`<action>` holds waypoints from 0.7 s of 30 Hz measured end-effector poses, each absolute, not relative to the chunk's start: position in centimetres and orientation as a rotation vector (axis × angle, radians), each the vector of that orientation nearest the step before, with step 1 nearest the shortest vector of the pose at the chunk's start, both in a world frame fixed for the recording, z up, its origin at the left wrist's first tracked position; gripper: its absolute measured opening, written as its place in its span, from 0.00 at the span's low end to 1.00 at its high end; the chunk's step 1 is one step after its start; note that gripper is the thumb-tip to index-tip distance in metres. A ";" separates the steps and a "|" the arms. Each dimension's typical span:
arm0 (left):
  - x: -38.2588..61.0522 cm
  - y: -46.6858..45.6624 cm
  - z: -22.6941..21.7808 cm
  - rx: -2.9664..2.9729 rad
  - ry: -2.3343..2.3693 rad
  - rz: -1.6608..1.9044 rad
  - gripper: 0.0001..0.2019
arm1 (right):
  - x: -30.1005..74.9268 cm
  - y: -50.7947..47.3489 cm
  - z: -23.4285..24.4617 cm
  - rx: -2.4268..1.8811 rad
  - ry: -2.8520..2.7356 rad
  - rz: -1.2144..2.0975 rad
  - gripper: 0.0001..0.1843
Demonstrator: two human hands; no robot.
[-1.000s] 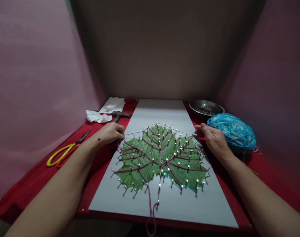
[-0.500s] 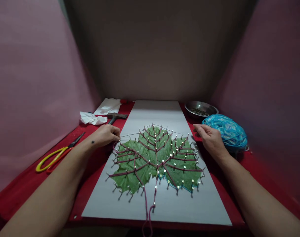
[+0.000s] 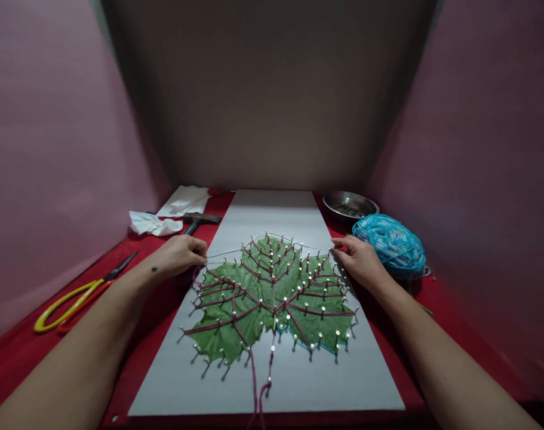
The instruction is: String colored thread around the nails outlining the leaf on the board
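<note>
A green lobed leaf [image 3: 254,280] lies on a white board [image 3: 272,206], ringed and studded with several upright nails [image 3: 285,298]. Dark pink yarn [image 3: 294,321] runs along its veins, and blue yarn [image 3: 328,347] edges part of its lower right. Thin, dark-looking thread [image 3: 224,253] stretches from my left hand [image 3: 187,254] over the leaf's top nails toward the right side. My left hand is closed in a pinch on it, beside the upper-left lobe. At the upper-right nails, my right hand [image 3: 359,258] has its fingertips pinched; the thread appears to reach them, though their grip is partly hidden.
A blue yarn ball [image 3: 390,245] sits beyond my right hand, near a metal bowl [image 3: 343,197] of nails. On the left are a hammer [image 3: 202,218], crumpled tissue [image 3: 153,225] and yellow-handled scissors [image 3: 81,298]. A red cloth [image 3: 159,334] covers the table.
My right hand has moved left, in to the nails at the upper-right edge of the leaf. My left hand keeps its pinch near the upper-left lobe. The whole view has shifted slightly.
</note>
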State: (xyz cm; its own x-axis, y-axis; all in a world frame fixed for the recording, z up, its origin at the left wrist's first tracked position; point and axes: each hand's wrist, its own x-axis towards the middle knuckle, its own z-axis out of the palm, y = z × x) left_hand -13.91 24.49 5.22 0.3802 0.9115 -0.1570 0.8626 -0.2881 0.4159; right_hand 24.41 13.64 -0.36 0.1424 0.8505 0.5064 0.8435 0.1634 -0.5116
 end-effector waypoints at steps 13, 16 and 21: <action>-13.5 23.4 5.9 2.226 1.545 0.182 0.04 | 25.1 13.7 -1.4 -1.593 -1.705 -0.062 0.15; -13.9 23.7 5.5 2.236 1.516 0.191 0.04 | 25.1 13.5 -1.3 -1.592 -1.707 -0.075 0.16; -14.2 23.8 5.3 2.250 1.477 0.211 0.05 | 24.7 13.1 -0.5 -1.610 -1.684 -0.067 0.14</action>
State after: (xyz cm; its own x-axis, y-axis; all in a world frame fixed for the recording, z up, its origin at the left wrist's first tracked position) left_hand -14.17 23.82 5.32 0.4188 0.9014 -0.1099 0.8346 -0.3344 0.4377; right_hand 24.72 13.07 -0.47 0.1170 0.8221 0.5572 0.8639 0.1925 -0.4655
